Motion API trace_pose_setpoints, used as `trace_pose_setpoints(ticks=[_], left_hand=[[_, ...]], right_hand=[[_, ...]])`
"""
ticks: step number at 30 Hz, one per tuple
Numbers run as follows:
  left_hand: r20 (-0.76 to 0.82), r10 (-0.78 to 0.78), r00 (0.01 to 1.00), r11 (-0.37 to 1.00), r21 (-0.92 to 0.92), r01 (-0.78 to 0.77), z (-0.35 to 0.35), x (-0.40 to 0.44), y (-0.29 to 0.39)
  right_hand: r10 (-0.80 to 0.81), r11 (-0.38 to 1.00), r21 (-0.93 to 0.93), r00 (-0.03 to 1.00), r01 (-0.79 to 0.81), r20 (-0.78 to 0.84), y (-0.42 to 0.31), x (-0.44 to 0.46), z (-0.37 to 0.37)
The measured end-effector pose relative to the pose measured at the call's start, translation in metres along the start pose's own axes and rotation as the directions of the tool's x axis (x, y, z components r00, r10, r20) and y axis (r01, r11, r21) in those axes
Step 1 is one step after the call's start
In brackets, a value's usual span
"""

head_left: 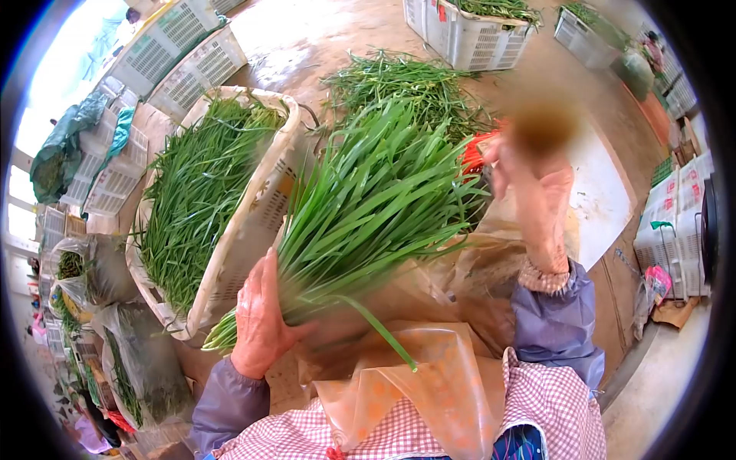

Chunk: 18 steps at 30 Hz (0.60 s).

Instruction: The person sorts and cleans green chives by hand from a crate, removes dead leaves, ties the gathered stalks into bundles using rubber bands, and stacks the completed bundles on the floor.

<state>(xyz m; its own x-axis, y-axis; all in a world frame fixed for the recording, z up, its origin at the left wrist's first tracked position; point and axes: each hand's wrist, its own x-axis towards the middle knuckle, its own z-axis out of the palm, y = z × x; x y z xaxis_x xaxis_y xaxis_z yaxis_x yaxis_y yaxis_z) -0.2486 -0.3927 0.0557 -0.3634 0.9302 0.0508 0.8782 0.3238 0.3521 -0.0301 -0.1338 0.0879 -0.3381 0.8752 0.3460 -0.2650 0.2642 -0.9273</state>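
A large bunch of long green leaves (376,199) lies slanted across the lap, its pale stem ends at the lower left. My left hand (262,316) is wrapped round the bunch near those stems. Raised at the right, beyond the leaf tips, is my right hand (533,172); its fingers are bent, and a brown blur hides part of them. Red strands (479,152) show just left of my right hand; whether it holds any cannot be made out. A translucent brown plastic sheet (429,383) covers the lap below the bunch.
A white basket (253,203) filled with green leaves stands at the left. Loose leaves (406,84) are heaped on the floor ahead. A white board (602,199) lies at the right. Crates (491,46) stand farther back, and plastic bags (149,360) line the left side.
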Motion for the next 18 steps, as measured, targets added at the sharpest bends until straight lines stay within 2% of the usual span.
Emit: trace_pose_setpoints(ticks=[1, 2, 3, 6, 7, 8, 9, 11, 12, 17, 18], left_hand=[[-0.003, 0.003, 1.000, 1.000, 0.001, -0.003, 0.000, 0.000, 0.000], [0.007, 0.012, 1.000, 1.000, 0.022, -0.012, 0.000, 0.000, 0.000], [0.018, 0.021, 1.000, 0.999, 0.043, -0.021, 0.001, -0.001, 0.000], [0.025, -0.001, 1.000, 0.996, 0.084, -0.001, 0.000, -0.004, 0.005], [0.027, 0.001, 1.000, 0.996, 0.084, -0.003, 0.000, -0.005, 0.006], [0.022, -0.004, 1.000, 0.996, 0.093, 0.002, 0.000, -0.006, 0.007], [0.017, -0.009, 1.000, 0.995, 0.101, 0.007, 0.000, -0.008, 0.008], [0.035, -0.016, 0.999, 0.995, 0.096, 0.012, 0.000, -0.009, 0.006], [0.047, -0.023, 0.999, 0.996, 0.088, 0.019, -0.001, -0.009, 0.006], [0.188, 0.007, 0.982, 0.998, -0.055, 0.004, -0.026, -0.001, 0.010], [0.206, 0.020, 0.978, 0.997, -0.083, -0.003, -0.028, 0.000, 0.010]], right_hand=[[0.032, 0.999, -0.035, 0.992, -0.027, 0.125, -0.003, -0.004, 0.002], [0.053, 0.988, -0.153, 0.981, -0.025, 0.184, -0.003, -0.007, 0.010], [0.154, 0.976, -0.192, 0.951, -0.104, 0.269, -0.004, -0.005, 0.013], [0.176, 0.983, -0.105, 0.939, -0.151, 0.295, 0.012, 0.002, 0.015], [-0.062, 0.964, -0.229, 0.952, 0.135, 0.301, 0.014, 0.004, 0.016], [-0.286, 0.850, -0.342, 0.897, 0.400, 0.338, 0.016, 0.003, 0.018], [-0.282, 0.852, -0.343, 0.899, 0.396, 0.336, 0.021, -0.001, 0.018], [-0.264, 0.679, -0.496, 0.811, 0.540, 0.522, 0.032, -0.019, 0.019], [-0.200, 0.635, -0.550, 0.803, 0.542, 0.561, 0.032, -0.026, 0.019], [-0.254, 0.682, -0.470, 0.785, 0.560, 0.566, 0.046, -0.046, 0.020], [-0.251, 0.771, -0.432, 0.846, 0.468, 0.470, 0.046, -0.047, 0.022]])
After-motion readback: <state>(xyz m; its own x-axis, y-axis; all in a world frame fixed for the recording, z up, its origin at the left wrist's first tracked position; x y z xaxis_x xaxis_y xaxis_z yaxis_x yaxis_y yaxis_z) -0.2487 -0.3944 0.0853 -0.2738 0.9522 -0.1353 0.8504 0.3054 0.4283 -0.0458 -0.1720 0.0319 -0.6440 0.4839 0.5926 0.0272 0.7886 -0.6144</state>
